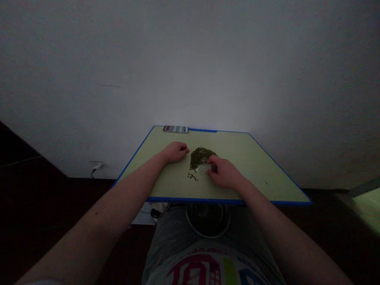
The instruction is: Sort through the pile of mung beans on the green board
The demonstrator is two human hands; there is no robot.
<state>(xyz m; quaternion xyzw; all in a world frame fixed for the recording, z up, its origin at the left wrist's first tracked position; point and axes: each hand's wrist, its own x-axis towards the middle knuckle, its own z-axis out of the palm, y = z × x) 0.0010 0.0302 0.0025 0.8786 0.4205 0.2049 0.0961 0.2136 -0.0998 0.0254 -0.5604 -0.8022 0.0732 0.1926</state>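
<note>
A heap of small greenish-brown grains [199, 156] lies on the pale yellow-green tabletop, with several loose ones scattered at its near left side. Thumb and fingers of my right hand [225, 173] are closed on a thin, clear plastic piece [202, 169] at the heap's near right edge. Its exact kind is hard to make out in the dim light. Just left of the heap, my left hand [175, 152] rests on the table with its fingers curled in, and nothing shows in them.
A phone [176, 129] lies at the table's far left edge, close to the wall. Blue edging [196, 200] borders the tabletop [237, 150]. Below the front edge, a dark round bowl [208, 219] with a light rim sits at my lap. A plug with a cable [97, 167] is at the wall, left.
</note>
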